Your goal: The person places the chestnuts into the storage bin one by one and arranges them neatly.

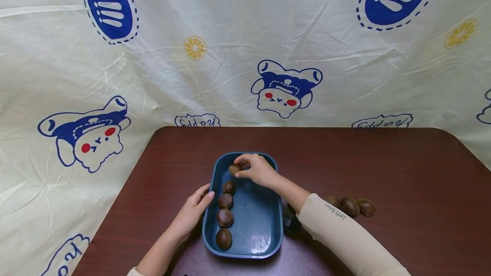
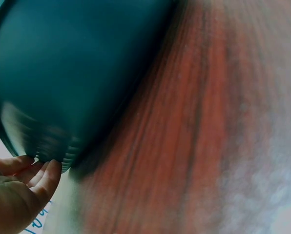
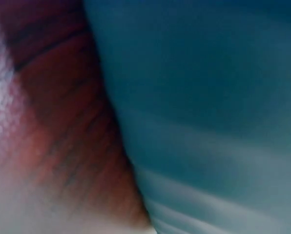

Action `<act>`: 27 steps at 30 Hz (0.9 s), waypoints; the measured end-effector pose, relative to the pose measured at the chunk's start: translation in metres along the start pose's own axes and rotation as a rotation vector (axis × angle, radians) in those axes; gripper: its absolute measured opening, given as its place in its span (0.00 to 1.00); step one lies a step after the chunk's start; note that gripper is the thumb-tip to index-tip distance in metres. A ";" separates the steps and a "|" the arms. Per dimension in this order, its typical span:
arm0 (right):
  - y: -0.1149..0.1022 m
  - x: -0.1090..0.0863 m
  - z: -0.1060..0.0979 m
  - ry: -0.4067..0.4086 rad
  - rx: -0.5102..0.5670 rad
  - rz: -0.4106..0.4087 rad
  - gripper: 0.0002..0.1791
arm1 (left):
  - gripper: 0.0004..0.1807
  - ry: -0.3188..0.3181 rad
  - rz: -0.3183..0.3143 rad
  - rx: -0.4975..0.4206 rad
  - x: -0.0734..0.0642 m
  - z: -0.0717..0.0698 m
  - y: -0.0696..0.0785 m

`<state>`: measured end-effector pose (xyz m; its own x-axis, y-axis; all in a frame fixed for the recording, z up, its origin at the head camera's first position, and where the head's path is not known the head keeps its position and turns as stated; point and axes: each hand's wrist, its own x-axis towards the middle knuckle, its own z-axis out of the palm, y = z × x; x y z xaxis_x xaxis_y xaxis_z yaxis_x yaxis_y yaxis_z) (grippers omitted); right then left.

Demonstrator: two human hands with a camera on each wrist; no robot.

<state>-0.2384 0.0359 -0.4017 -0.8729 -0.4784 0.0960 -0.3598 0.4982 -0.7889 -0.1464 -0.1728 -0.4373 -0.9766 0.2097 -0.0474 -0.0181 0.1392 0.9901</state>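
A blue rectangular tray (image 1: 264, 208) stands on the table with a row of several brown chestnuts (image 1: 225, 217) along its left side. Over the tray's far left corner, my right hand (image 1: 258, 171) pinches another chestnut (image 1: 235, 169) between thumb and fingers, in line with that row. My left hand (image 1: 193, 212) grips the tray's left wall, thumb at the rim and fingers on the outside. The left wrist view shows this hand (image 2: 28, 187) at the tray's outer wall (image 2: 82, 63). In the right wrist view only the tray's side (image 3: 199, 107) shows, blurred; the right hand is out of that frame.
To the right of the tray, a few more chestnuts (image 1: 350, 207) lie on the dark red-brown table (image 1: 414, 173), partly behind the right sleeve (image 1: 341, 229). A small black object (image 1: 290, 221) sits beside the tray's right wall. A printed white cloth (image 1: 226, 84) hangs behind the table.
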 end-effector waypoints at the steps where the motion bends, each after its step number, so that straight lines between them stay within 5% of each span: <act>1: 0.001 0.001 0.001 -0.004 -0.001 0.006 0.18 | 0.27 -0.002 -0.001 0.000 0.000 0.000 0.000; 27: 0.003 0.010 0.011 -0.081 -0.057 0.085 0.16 | 0.28 -0.002 0.001 0.001 0.001 0.000 -0.001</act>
<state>-0.2442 0.0246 -0.4102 -0.8722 -0.4888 -0.0208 -0.3062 0.5787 -0.7559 -0.1472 -0.1725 -0.4383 -0.9761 0.2123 -0.0465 -0.0166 0.1403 0.9900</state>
